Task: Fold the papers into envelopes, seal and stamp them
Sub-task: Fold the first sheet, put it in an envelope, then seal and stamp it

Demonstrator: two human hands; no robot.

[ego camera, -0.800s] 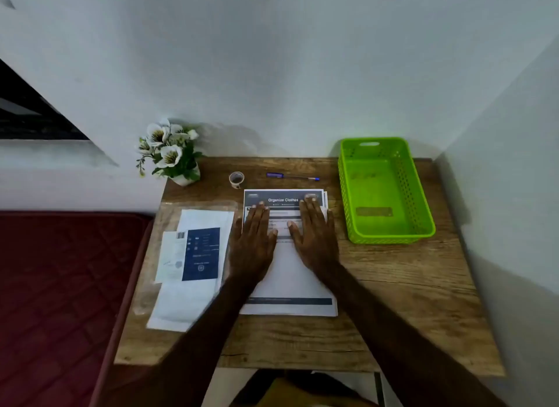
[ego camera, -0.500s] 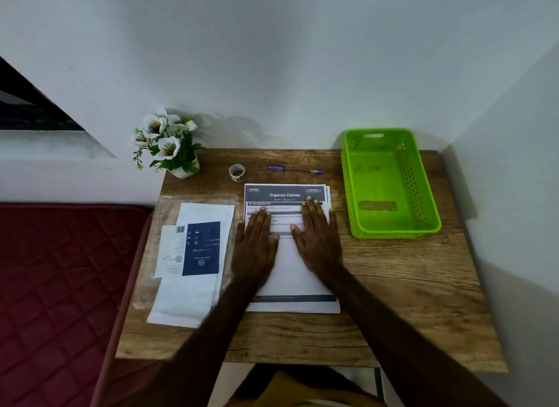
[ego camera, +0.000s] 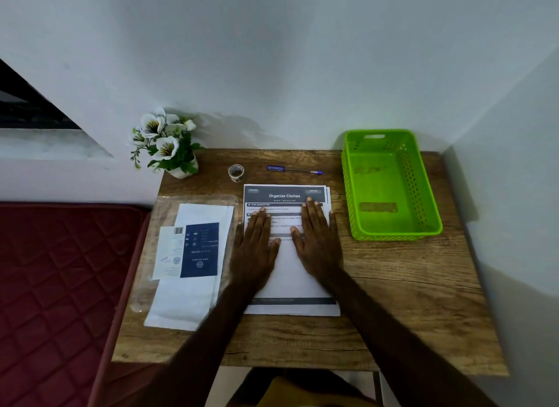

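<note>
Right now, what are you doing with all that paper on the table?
A person has both hands flat on a printed paper stack on the wooden table: left hand, right hand. Nothing is folded yet. A pile of envelopes lies to the left. A tape roll and a pen sit behind the papers, and a green basket is on the right.

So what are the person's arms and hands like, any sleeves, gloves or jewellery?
Both forearms are bare as far as the picture shows: no sleeves, no gloves. The left hand and right hand show no rings, watch or bracelet. The nails look short and pale.
</note>
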